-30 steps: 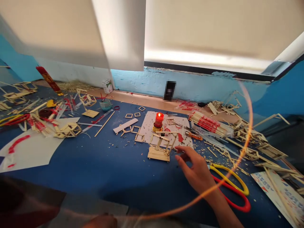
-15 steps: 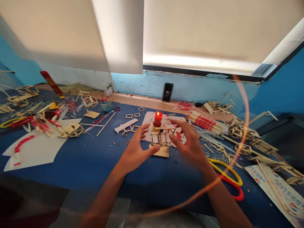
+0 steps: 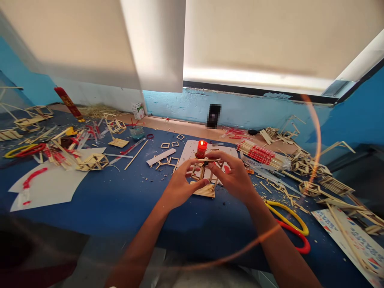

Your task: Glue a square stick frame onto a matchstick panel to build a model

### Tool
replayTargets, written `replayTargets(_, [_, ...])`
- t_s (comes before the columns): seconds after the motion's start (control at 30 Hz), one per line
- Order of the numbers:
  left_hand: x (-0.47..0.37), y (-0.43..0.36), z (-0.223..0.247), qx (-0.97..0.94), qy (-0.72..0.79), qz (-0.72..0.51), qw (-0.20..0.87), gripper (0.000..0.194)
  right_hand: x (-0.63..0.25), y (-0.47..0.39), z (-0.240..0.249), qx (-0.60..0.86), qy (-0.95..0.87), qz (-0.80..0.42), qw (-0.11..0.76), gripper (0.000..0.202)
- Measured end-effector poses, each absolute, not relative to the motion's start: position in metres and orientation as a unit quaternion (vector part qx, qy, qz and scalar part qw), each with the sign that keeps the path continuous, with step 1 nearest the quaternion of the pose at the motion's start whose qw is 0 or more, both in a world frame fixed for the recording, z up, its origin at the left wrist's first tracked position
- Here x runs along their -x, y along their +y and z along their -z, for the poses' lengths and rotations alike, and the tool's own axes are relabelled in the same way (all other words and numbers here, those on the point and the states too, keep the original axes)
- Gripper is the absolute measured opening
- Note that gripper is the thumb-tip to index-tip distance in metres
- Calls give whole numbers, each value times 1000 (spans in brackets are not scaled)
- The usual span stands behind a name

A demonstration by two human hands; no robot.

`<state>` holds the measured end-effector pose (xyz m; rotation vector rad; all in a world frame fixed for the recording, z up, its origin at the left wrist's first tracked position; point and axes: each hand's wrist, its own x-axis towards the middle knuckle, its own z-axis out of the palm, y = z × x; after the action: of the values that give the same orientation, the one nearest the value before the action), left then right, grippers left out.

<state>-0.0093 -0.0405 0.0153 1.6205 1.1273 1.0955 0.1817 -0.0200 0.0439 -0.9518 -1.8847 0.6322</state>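
A small model built of wooden sticks (image 3: 204, 190) stands on the blue table in front of me, with a slatted base and an upright frame. My left hand (image 3: 181, 186) curves round its left side, the thumb reaching across the front. From the right, my right hand (image 3: 232, 174) closes thumb and fingers on the upper part of the frame, by a small dark spot. The fingertips partly hide the frame. Just behind the model burns a red candle (image 3: 201, 149), on a white sheet of paper (image 3: 186, 154) strewn with bits.
Yellow-and-red-handled scissors (image 3: 295, 228) lie at right, near a bundle of sticks (image 3: 264, 154) in red wrapping and several stick structures (image 3: 337, 184). Toward the left are a sheet of paper (image 3: 63, 192), another stick model (image 3: 94, 162) and a glass jar (image 3: 137, 132).
Both hands have moved inward and closed on the stick model; before, they were spread apart at its sides. The view has shifted slightly.
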Motion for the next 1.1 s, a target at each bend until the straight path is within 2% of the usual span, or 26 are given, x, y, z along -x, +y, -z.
replayTargets(0.17, [9,-41,-11,-633,447,-439,455,50,-181,-21,-45,386,-763,-261,448,22])
replayTargets(0.53, [9,-44,-21,-622,447,-436,472,53,-190,-24,-45,401,-758,-250,450,25])
replayTargets(0.67, [9,-46,-20,-619,453,-437,471,55,-202,-25,-42,420,-741,-289,438,17])
replayTargets(0.77, [12,-49,-20,-618,452,-442,467,55,-203,-28,-44,415,-724,-340,434,19])
replayTargets(1.1, [71,-47,-49,-614,474,-491,396,63,-136,-17,-83,398,-707,-365,457,22])
